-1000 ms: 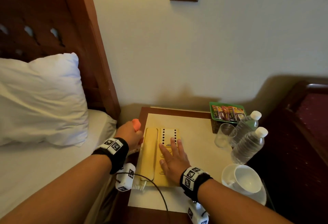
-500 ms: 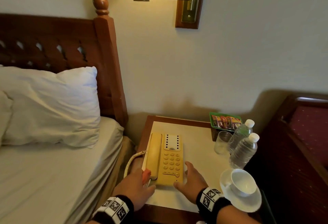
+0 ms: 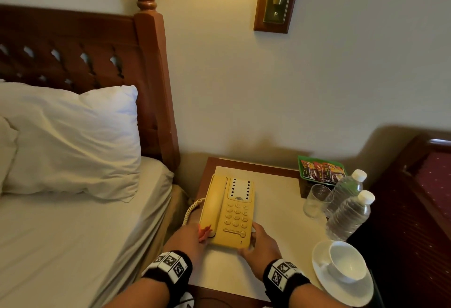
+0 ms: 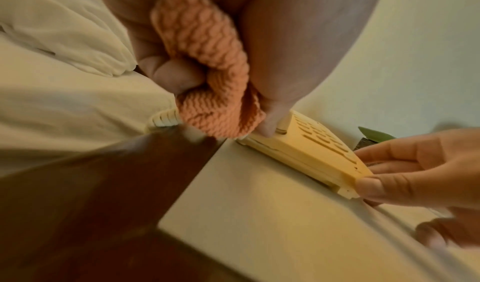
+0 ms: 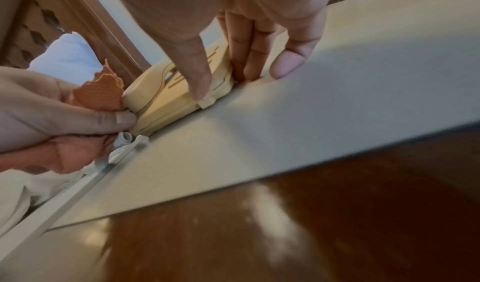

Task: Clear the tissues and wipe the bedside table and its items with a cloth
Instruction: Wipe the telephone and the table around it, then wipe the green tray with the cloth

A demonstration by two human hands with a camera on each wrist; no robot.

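Nearest, the left hand (image 3: 189, 239) is balled around an orange knitted cloth (image 4: 207, 76), its thumb pressing the cloth's edge against the near left corner of the yellow telephone (image 3: 229, 212), at the foot of the handset. The right hand (image 3: 262, 246) grips the telephone's near right corner, thumb on the front edge and fingers (image 5: 249, 56) down its right side onto the cream worktop (image 3: 275, 200). The telephone lies flat on the left half of the worktop, its coiled cord (image 3: 191, 209) hanging off the left edge beside the bed (image 3: 73, 229). At the near right stands a white cup (image 3: 347, 262) on a saucer (image 3: 324, 281). Farther back are two water bottles (image 3: 349, 212), a glass (image 3: 316, 200) just beside them, and a green tray of sachets (image 3: 322, 168) by the wall
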